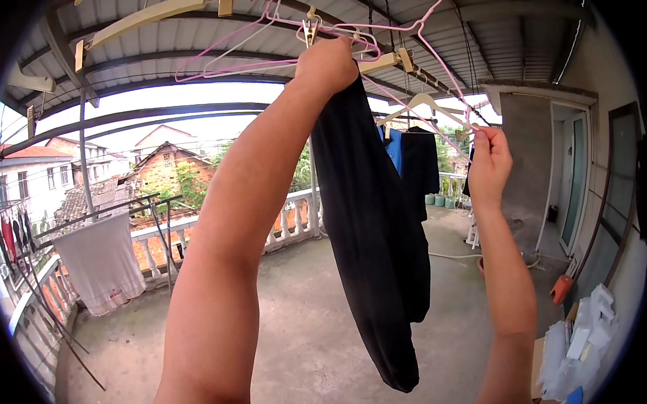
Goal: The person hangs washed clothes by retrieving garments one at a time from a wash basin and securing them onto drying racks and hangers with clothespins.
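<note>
My left hand (pixel 326 63) is raised at the top centre, its fingers closed on the upper end of a black garment (pixel 363 215) that looks like trousers. The cloth hangs in long folds below it. A metal clip (pixel 310 33) shows just above that hand. My right hand (pixel 490 164) pinches a corner of a pink wire hanger (pixel 432 38), which is tilted with its hook upward. Part of this hanger runs behind my left hand and the garment, so I cannot tell whether the cloth is on it.
Overhead, more wire hangers (pixel 240 69) and a wooden hanger (pixel 146 19) hang from a pole. Behind are dark and blue clothes (pixel 418 156). A pale towel (pixel 101 263) hangs at left by a white balustrade (pixel 295 214). White foam pieces (pixel 581 342) lie at lower right.
</note>
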`<state>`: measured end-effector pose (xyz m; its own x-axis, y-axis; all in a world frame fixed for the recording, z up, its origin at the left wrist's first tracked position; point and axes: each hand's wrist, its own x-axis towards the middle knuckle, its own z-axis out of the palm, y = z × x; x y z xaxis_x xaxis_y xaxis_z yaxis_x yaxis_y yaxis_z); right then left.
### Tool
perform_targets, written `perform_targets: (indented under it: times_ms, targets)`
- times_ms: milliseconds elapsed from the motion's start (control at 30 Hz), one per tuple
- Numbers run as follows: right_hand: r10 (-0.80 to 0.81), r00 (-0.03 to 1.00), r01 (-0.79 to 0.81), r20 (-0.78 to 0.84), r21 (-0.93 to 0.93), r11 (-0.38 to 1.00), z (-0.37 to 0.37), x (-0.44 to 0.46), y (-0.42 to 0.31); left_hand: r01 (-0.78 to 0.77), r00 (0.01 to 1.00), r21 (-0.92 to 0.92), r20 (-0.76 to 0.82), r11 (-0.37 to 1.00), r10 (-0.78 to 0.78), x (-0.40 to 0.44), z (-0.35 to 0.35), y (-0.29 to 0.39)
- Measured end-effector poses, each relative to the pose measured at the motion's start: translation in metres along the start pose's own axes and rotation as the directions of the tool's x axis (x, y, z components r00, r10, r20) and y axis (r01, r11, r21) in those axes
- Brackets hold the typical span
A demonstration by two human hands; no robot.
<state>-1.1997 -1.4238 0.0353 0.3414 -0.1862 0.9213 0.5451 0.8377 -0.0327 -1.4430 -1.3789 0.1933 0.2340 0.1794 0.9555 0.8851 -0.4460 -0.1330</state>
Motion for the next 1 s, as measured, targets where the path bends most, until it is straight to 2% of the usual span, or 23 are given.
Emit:
perform_targets:
  times_ms: [67,133,267,333,400,533,567,667,933,1000]
  targets:
    - [0.019,1.000,-0.020,-0.016,-0.014,1.000,-0.005,0.000,0.006,0.041,0.999,0.005,0.005,0.999,-0.041,-0.002,0.000,0.005]
    - [-0.001,1.000,0.001,-0.005,-0.045,0.999,-0.009,0.000,0.009,0.022,0.997,0.011,0.077,1.000,-0.023,-0.003,-0.002,0.006]
    - [-0.042,0.999,0.041,-0.018,-0.017,0.999,-0.013,0.002,0.008,-0.007,0.994,0.030,0.112,1.000,0.004,0.003,0.004,0.004]
    - [-0.049,0.998,0.048,-0.026,-0.015,0.999,-0.014,0.004,0.014,0.000,0.994,-0.052,0.112,0.999,0.006,0.006,0.005,-0.001]
    - [-0.046,0.999,0.045,-0.025,-0.058,0.997,-0.011,0.006,0.015,0.028,0.995,-0.053,0.099,0.998,-0.023,0.006,0.002,-0.005]
    - [-0.009,1.000,0.008,-0.003,-0.185,0.983,-0.006,0.015,0.013,-0.042,0.999,-0.146,0.000,0.988,0.042,0.005,-0.006,-0.010]
    - [-0.085,0.996,0.075,-0.039,-0.205,0.976,-0.003,0.017,0.008,-0.062,0.998,-0.169,-0.034,0.984,0.057,0.005,-0.009,-0.013]
    - [-0.172,0.983,0.154,-0.064,-0.223,0.963,-0.005,0.024,-0.008,-0.053,0.997,-0.198,-0.059,0.979,0.042,0.006,-0.017,-0.017]
    - [-0.047,0.995,0.028,-0.091,-0.198,0.980,0.003,0.026,0.003,0.033,0.996,-0.175,-0.072,0.984,-0.046,-0.008,-0.035,-0.034]
    - [0.041,0.998,-0.050,-0.047,-0.209,0.977,0.004,0.027,0.007,0.049,0.993,-0.191,-0.094,0.980,-0.068,-0.010,-0.036,-0.039]
